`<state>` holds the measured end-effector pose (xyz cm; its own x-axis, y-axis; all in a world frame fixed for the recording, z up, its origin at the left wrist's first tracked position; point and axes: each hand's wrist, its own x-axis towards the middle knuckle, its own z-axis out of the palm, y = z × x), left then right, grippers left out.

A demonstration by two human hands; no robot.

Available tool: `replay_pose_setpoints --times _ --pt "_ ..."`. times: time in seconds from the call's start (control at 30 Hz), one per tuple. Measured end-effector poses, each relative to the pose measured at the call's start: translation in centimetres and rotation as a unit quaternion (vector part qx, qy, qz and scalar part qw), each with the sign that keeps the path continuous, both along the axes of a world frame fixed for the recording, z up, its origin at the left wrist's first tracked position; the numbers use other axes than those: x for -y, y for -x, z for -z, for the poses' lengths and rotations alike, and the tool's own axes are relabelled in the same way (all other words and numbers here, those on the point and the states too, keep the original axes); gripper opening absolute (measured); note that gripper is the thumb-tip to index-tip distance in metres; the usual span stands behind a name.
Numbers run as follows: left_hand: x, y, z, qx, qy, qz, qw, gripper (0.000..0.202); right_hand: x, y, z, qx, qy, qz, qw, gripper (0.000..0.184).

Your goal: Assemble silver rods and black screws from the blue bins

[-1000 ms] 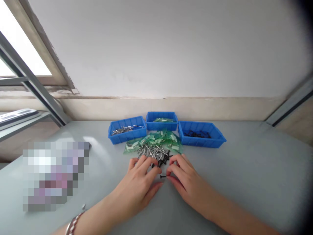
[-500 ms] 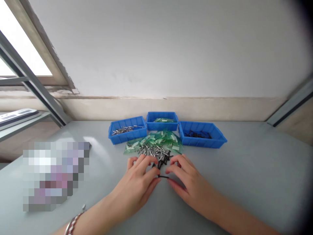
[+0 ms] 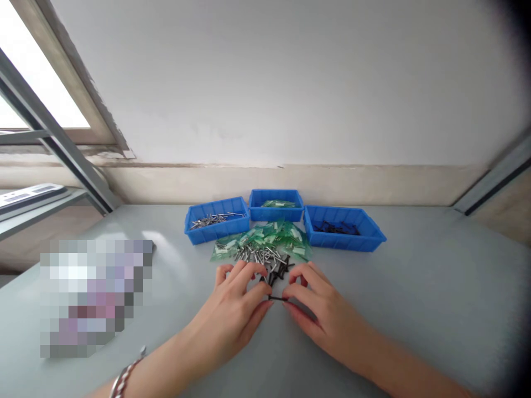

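A thin black screw [image 3: 277, 299] lies level between my two hands, its wider end at the left. My left hand [image 3: 238, 301] pinches that end between thumb and index finger. At the other end, the thumb and index finger of my right hand [image 3: 317, 301] are closed on the screw too. Just beyond the fingers is a small heap of black screws [image 3: 279, 269], partly hidden by my left hand. Behind it lies a pile of silver nail-like fasteners [image 3: 259, 254], up against several green plastic bags [image 3: 274, 233] with white labels.
Three blue bins stand at the back: the left bin [image 3: 219, 235] holds silver fasteners, the middle bin [image 3: 276, 214] a green bag, the right bin [image 3: 344, 241] black pieces. A blurred-out flat item [image 3: 97, 298] lies on the grey table [image 3: 415, 298] at left.
My right thumb and index finger have closed on the free end of the black screw. My left hand keeps its pinch on the other end, almost unmoved.
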<state>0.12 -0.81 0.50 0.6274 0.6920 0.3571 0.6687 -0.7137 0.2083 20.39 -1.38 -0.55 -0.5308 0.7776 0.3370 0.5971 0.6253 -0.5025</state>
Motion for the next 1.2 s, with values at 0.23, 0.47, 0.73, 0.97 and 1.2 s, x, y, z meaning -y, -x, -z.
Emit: replay_pose_setpoints --times 0.23,0.47,0.73,0.97,1.2 --pt "0.04 -0.02 0.08 0.045 -0.014 0.026 0.999 0.013 0.01 0.07 -0.16 0.000 0.016 -0.017 1.000 0.020" --pt "0.19 0.00 -0.01 0.061 -0.022 0.038 0.997 0.014 0.24 -0.03 -0.16 -0.002 0.016 -0.025 1.000 0.019" --pt "0.08 -0.02 -0.28 0.049 -0.010 0.012 0.999 0.013 0.00 0.13 -0.31 -0.008 0.006 -0.018 1.000 0.018" --pt "0.01 0.08 -0.01 0.022 0.014 0.005 1.000 0.014 -0.02 0.20 -0.36 -0.010 -0.025 -0.004 1.000 0.018" --pt "0.04 -0.09 -0.15 0.029 0.018 0.019 0.999 0.016 0.07 0.27 -0.26 0.001 -0.041 0.002 0.999 0.017"
